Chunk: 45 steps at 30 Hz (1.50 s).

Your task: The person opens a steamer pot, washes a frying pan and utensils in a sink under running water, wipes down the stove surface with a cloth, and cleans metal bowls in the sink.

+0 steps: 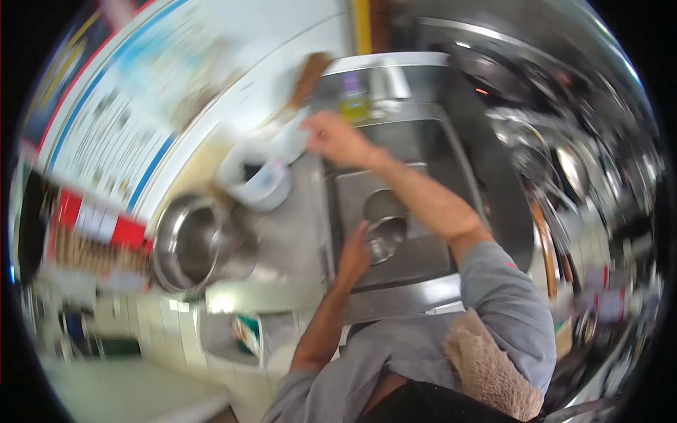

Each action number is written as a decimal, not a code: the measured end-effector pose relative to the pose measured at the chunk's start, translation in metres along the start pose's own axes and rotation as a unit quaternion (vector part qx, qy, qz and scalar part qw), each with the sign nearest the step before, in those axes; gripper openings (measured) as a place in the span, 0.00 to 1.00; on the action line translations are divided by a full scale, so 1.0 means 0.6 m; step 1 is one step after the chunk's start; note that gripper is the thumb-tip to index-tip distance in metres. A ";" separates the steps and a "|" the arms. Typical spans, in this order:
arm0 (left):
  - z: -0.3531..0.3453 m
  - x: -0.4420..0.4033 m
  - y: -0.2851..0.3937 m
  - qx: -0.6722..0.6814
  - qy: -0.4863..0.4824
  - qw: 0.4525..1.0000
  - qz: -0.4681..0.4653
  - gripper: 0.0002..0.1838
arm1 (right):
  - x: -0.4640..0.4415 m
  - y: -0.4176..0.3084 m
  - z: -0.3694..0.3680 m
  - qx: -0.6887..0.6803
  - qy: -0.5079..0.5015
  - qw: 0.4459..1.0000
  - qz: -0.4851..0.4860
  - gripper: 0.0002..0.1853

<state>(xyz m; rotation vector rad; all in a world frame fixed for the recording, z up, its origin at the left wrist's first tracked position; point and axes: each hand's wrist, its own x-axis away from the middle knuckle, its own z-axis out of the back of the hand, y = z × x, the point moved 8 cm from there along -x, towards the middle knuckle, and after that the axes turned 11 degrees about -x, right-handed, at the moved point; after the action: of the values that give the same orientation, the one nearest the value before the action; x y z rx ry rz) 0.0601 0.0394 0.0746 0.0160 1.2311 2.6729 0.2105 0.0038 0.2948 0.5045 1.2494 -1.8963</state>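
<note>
Over the steel sink (423,257), my left hand (355,255) grips a small round metal bowl (386,240) by its left rim. A round opening or disc in the basin shows just behind the bowl. My right hand (340,139) reaches across to the far left edge of the sink, its fingers closed and smeared by motion. They touch or hold the edge of a white object (289,139), whose kind is unclear. Beside that object stands a white plastic tub (264,189) with something dark inside. A bottle of yellow-green liquid (354,106) with a purple top stands behind my right hand.
A large steel pot (189,243) stands on the left counter. A brown brush-like thing (309,77) leans at the wall. Ladles and pans (539,166) crowd the right side. A grey bin (227,338) is below the counter; a brown towel (490,366) hangs on my clothing.
</note>
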 end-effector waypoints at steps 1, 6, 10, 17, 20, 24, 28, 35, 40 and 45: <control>0.007 0.013 0.011 -0.003 0.009 1.000 -0.015 0.28 | -0.038 0.015 -0.015 -0.067 0.032 0.996 -0.050 0.17; 0.043 0.069 0.043 -0.002 0.014 1.000 -0.018 0.31 | -0.162 0.042 -0.184 -0.255 -0.121 0.938 -0.202 0.11; 0.066 0.101 0.049 -0.017 0.001 0.999 -0.029 0.31 | -0.179 0.053 -0.337 0.043 -0.258 0.961 -0.083 0.11; 0.120 0.145 0.035 0.025 0.027 0.999 -0.007 0.32 | -0.129 0.196 -0.452 0.176 -0.502 0.807 -0.258 0.18; 0.126 0.147 0.014 0.055 0.058 0.997 -0.011 0.32 | -0.094 0.208 -0.439 0.066 -0.480 0.766 -0.421 0.18; 0.132 0.135 0.014 0.048 0.051 0.998 -0.005 0.32 | -0.084 0.217 -0.455 0.135 -0.548 0.741 -0.363 0.17; 0.138 0.114 0.022 0.039 0.063 0.997 -0.010 0.33 | -0.115 0.162 -0.441 0.103 -0.515 0.812 -0.254 0.16; 0.137 0.036 -0.029 0.054 0.133 0.987 0.073 0.28 | -0.208 0.082 -0.161 -0.108 0.018 0.978 -0.180 0.29; 0.070 -0.054 -0.103 0.451 0.117 0.867 0.179 0.22 | -0.007 0.044 0.047 -0.162 0.066 0.962 -0.211 0.32; 0.002 -0.118 0.006 0.509 0.086 0.841 0.164 0.17 | 0.306 0.147 -0.005 -0.002 0.058 0.950 -0.307 0.34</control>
<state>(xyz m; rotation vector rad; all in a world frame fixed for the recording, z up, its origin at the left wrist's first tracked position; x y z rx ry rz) 0.1288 0.0250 0.0831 0.1524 2.7522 1.9025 0.1685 -0.0838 0.1161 0.2344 1.6213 -2.3979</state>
